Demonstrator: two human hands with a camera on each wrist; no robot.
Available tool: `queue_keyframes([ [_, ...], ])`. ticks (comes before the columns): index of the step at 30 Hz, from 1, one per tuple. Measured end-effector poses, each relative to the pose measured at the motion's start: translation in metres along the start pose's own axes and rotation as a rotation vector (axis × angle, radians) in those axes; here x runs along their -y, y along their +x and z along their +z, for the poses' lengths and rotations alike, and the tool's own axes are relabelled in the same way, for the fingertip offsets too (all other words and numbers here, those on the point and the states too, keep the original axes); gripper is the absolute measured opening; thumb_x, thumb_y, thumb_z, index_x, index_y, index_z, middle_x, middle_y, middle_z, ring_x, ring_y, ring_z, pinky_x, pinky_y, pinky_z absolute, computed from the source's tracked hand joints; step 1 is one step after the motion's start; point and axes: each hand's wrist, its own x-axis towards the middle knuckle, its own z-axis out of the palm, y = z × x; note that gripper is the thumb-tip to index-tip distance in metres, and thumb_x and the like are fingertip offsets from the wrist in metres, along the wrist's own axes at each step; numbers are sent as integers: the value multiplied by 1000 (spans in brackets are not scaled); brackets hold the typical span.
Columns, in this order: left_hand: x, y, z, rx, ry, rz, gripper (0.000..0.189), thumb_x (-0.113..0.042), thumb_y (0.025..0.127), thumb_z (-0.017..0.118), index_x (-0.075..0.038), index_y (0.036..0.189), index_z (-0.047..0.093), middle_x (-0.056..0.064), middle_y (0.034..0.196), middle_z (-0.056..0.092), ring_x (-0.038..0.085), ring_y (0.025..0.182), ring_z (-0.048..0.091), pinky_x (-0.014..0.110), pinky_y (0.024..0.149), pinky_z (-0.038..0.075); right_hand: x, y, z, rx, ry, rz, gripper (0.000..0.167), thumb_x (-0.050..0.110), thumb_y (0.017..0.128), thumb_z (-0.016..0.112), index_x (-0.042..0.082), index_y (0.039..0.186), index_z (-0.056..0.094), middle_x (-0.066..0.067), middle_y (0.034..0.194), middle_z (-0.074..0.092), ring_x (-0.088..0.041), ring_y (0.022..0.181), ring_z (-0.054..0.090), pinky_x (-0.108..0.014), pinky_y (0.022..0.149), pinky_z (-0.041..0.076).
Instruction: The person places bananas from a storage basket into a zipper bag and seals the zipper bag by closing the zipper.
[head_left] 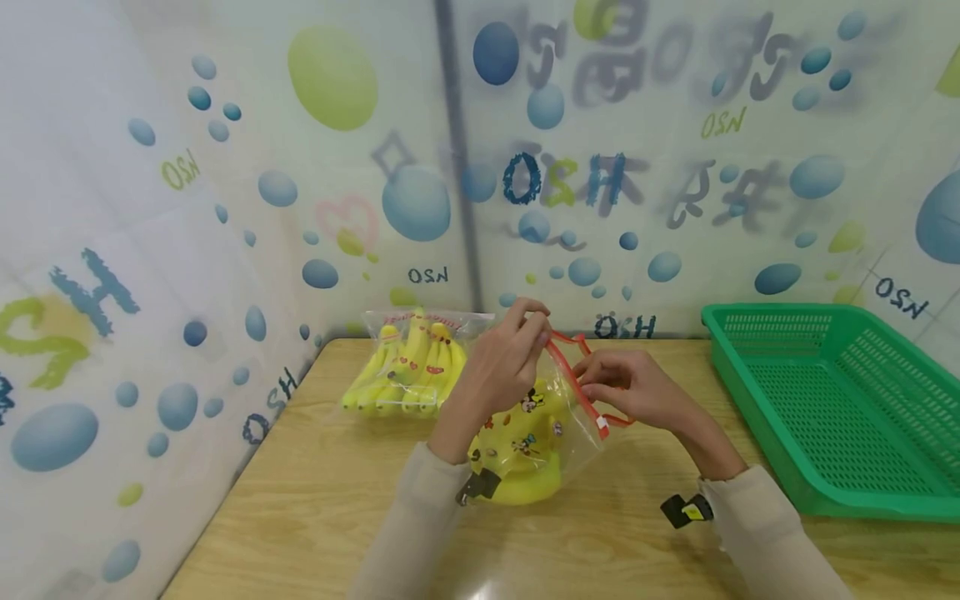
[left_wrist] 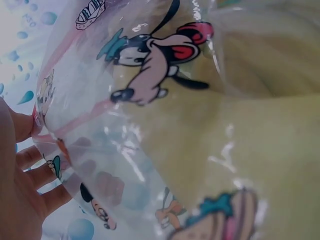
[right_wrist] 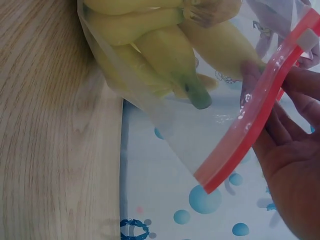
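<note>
A clear zip bag with cartoon prints and a red zip strip stands tilted on the table, with yellow bananas inside. At its top left corner my left hand pinches the bag's edge; the left wrist view shows the thumb against the plastic. My right hand grips the red-edged mouth on the other side, some of its fingers hidden behind the strip. The mouth gapes between the two hands. A white slider sits at the strip's lower right end.
Left of my hands, a second clear bag full of bananas lies against the back wall. A green plastic basket stands at the right on the wooden table. A printed curtain encloses the back and left.
</note>
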Motion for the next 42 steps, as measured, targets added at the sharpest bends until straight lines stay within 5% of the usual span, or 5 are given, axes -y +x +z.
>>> queue_keyframes([
  [13, -2, -1, -1, -14, -22, 17, 23, -19, 111, 40, -11, 102, 60, 7, 127, 59, 11, 65, 49, 19, 55, 37, -5, 3, 8, 52, -6, 94, 16, -8, 93, 67, 6, 101, 72, -13, 102, 73, -19, 97, 78, -30, 81, 62],
  [21, -3, -2, 1, -10, -9, 18, 23, -20, 111, 40, -12, 103, 60, 6, 126, 59, 10, 68, 51, 19, 56, 38, -10, 5, 15, 76, -108, 101, 21, -12, 90, 64, 7, 96, 70, -11, 87, 73, -8, 63, 69, -31, 62, 60],
  [33, -3, -2, -2, -7, -13, 1, 23, -20, 111, 41, -12, 104, 61, 6, 128, 58, 12, 72, 54, 19, 59, 42, 15, -3, -6, -10, -165, 151, 12, 12, 100, 68, 13, 89, 71, -2, 73, 70, -10, 56, 65, -30, 55, 56],
  [36, -3, -1, -3, -13, -23, -7, 23, -20, 111, 41, -12, 104, 62, 6, 129, 58, 12, 71, 55, 19, 57, 41, 29, -8, -16, 65, -140, 161, 28, 17, 102, 65, 13, 75, 67, -2, 62, 62, -12, 47, 57, -30, 48, 50],
  [42, -3, 0, -4, -48, -38, -24, 24, -19, 110, 41, -11, 102, 63, 7, 128, 59, 12, 68, 54, 20, 53, 37, 53, -13, -20, 396, -130, 315, 35, 35, 103, 64, 16, 74, 72, 6, 63, 65, -11, 48, 59, -33, 53, 55],
])
